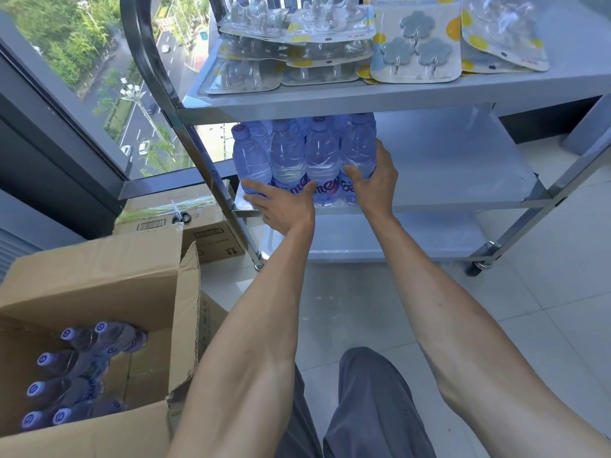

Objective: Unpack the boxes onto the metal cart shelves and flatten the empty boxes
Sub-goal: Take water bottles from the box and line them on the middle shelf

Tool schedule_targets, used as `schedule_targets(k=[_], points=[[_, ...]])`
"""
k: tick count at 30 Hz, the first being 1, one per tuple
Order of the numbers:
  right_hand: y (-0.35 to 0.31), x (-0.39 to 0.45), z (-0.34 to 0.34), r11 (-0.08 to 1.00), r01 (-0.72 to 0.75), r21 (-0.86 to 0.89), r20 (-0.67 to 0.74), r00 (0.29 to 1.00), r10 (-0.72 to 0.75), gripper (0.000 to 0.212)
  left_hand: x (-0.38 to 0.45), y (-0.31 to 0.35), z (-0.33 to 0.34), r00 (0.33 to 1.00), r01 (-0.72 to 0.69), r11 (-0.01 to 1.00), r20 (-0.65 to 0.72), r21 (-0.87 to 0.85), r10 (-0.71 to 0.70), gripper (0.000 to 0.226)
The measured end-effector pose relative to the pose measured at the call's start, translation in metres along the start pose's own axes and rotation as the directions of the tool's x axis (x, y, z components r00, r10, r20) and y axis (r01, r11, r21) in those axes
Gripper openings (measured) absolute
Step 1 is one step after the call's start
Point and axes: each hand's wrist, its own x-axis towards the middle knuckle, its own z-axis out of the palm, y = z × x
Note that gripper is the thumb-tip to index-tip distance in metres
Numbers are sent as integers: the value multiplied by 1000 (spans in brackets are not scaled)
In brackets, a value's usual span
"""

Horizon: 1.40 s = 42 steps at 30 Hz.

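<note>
Unpacking step: both hands set the shrink-wrapped bottle pack (305, 160) on the cart's middle shelf (463, 180). Left hand (284, 206) fingers flat against it, right hand (373, 180) curled round its end. Next: let go, reach to the open box (99, 292) left of cart, more bottles inside.

- Floor (380, 309): pale large tiles, thin grout lines seen.
- Window (109, 77): full-height glass at left, dark frame (66, 133); daylight admitted.
- Outside: street (139, 127) with cars and green trees viewed from high above.
- Dark wall strip (542, 127) seen at right.
</note>
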Motion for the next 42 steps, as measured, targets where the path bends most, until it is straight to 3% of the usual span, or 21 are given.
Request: schedule_targets(k=[10, 12, 15, 20, 29, 35, 39, 42], points=[[6, 10, 2, 1000, -27, 5, 63, 998, 26, 59, -2, 0, 0, 1000, -7, 1000, -9, -3, 7, 142], [7, 9, 0, 992, -113, 54, 47, 993, 111, 56, -2, -1, 0, 1000, -9, 1000, -6, 0, 9, 143], [9, 11, -1, 912, -339, 231, -8, 937, 350, 67, -3, -2, 1, 1000, -18, 1000, -14, -9, 18, 142], [11, 22, 12, 832, -480, 279, 165, 877, 451, 60, -2, -6, 6, 999, -38, 999, -39, -19, 37, 141], [14, 20, 18, 794, -463, 395, 118, 882, 456, 66, -1, -14, 11, 995, -75, 997, -69, -1, 74, 140], [21, 13, 11, 879, -402, 256, 97, 915, 391, 67, -2, -20, 10, 992, -103, 995, -68, 6, 103, 138], [32, -18, 7, 964, -215, 157, 48, 977, 210, 58, -4, -24, 10, 987, -136, 991, -80, 4, 136, 134], [35, -22, 5, 973, -196, 122, 97, 978, 185, 70, -4, -26, 10, 987, -134, 990, -85, 36, 136, 132]])
